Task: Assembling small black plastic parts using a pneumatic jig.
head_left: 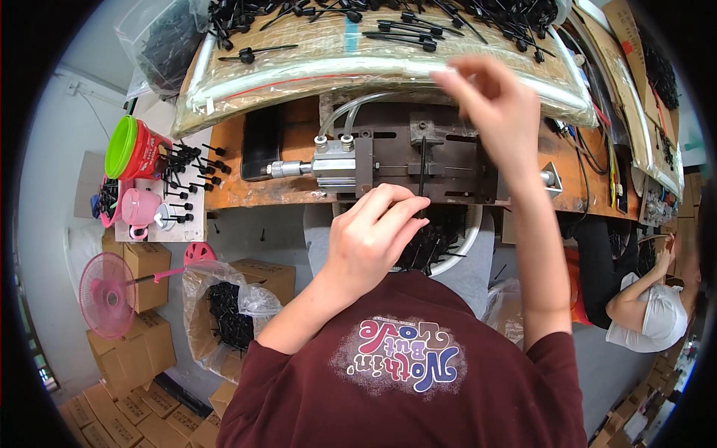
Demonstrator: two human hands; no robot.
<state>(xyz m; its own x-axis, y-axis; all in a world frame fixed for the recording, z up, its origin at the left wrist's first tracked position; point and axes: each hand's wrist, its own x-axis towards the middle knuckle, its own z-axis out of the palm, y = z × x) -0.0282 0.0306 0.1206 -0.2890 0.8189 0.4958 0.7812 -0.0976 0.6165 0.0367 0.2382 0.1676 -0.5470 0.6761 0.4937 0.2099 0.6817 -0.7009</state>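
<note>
A thin black rod (423, 166) stands out lengthwise across the dark metal fixture (388, 187) on the bench. My left hand (370, 233) is at the front edge of that fixture, thumb and fingertips closed at the rod's near end. My right hand (497, 101) is raised over the far right of the fixture, close to the tray's pale front rim (523, 89). Its fingers are bent and a little blurred, with a gap by the thumb and nothing visible between them. A silver pneumatic cylinder (334, 168) with clear tubes sits left of the rod.
Black stemmed parts (407, 33) lie on the taped cardboard tray. A red-green bucket (138, 149), pink mug (140, 207) and more black parts stand at left. A white-rimmed container (467, 243) of black parts is below the bench. A pink fan (108, 295) and cartons stand left; a co-worker (646, 310) sits right.
</note>
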